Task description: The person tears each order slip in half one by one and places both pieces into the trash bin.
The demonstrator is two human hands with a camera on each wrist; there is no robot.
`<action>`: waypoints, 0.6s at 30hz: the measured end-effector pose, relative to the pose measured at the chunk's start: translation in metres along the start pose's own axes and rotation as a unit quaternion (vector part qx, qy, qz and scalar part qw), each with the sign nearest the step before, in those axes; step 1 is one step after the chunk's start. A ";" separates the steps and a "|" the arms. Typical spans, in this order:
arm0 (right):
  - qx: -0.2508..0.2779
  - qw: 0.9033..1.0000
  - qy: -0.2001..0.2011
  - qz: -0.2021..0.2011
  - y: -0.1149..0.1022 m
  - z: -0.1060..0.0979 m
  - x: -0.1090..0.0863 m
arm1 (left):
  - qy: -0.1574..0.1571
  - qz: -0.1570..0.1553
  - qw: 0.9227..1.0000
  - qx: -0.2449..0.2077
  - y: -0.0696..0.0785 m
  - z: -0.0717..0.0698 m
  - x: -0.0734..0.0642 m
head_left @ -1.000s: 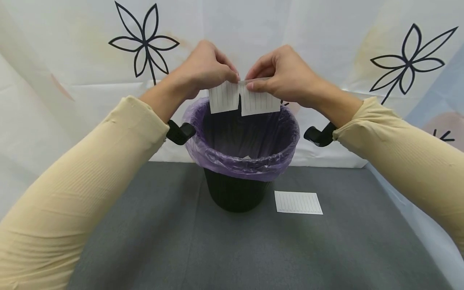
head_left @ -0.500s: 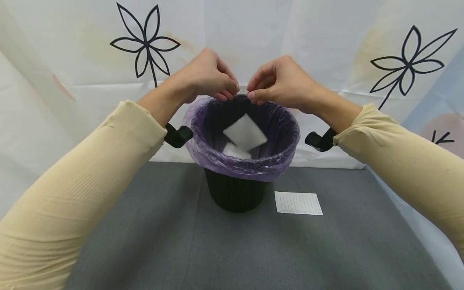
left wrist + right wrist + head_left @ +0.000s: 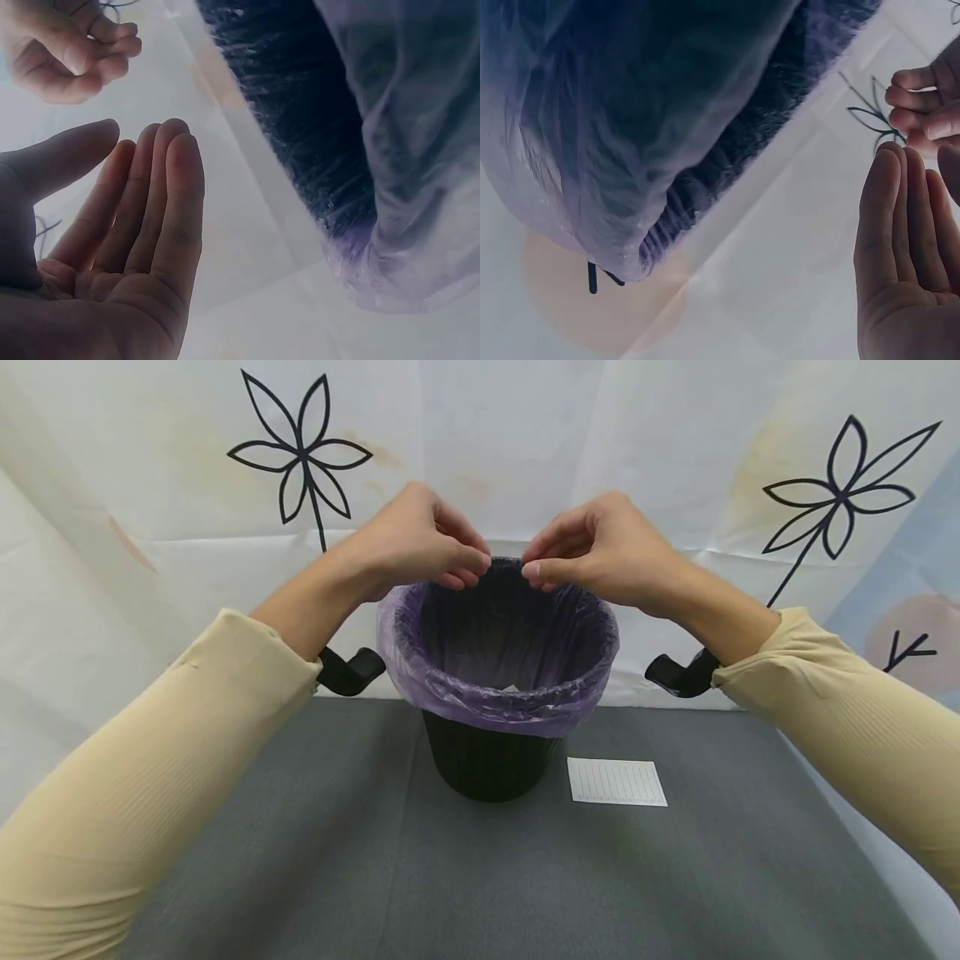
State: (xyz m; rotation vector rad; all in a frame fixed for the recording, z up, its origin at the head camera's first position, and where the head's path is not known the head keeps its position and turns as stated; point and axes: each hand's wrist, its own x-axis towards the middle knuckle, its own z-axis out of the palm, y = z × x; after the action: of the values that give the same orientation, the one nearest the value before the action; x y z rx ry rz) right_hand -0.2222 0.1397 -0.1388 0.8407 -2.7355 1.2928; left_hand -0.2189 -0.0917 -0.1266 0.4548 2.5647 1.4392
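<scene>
Above the back rim of a black trash bin [image 3: 487, 768] lined with a purple plastic bag [image 3: 495, 706], both hands hover a little apart. The left hand [image 3: 423, 545] has its fingers relaxed and holds nothing; the left wrist view shows its palm [image 3: 112, 307] bare. Likewise the right hand [image 3: 600, 552] is bare, its fingers loosely bent in the head view and fairly straight in the right wrist view. Just inside the bin's front rim a small white corner of paper [image 3: 511, 688] shows; the rest of the bin's contents is hidden. A lined paper slip [image 3: 617, 782] lies flat to the right of the bin.
The bin stands toward the back of a dark grey table [image 3: 480, 877]. Behind it hangs a white curtain [image 3: 517, 435] printed with black flower outlines. A black wrist mount [image 3: 351, 672] sticks out by the left wrist, and another black mount [image 3: 681, 675] by the right.
A second ago both hands pinched a torn paper slip over the bin. Half a second ago the two pieces were falling inside. Now the hands are empty, slightly lower and further apart.
</scene>
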 end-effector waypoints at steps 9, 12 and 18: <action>0.086 0.994 0.020 -0.060 0.001 0.002 -0.035 | 0.035 0.071 0.994 -0.070 -0.012 0.004 -0.037; 0.102 0.991 0.021 -0.078 0.003 0.004 -0.049 | 0.045 0.104 0.990 -0.082 -0.018 0.007 -0.053; 0.097 0.991 0.039 -0.086 0.013 0.010 -0.079 | 0.068 0.151 0.984 -0.072 -0.030 0.017 -0.088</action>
State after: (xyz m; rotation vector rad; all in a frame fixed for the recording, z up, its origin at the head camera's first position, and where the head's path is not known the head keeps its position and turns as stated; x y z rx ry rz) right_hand -0.1589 0.1762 -0.1720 0.9912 -2.4443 1.5368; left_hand -0.1365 -0.1227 -0.1611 0.7767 2.5537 1.7989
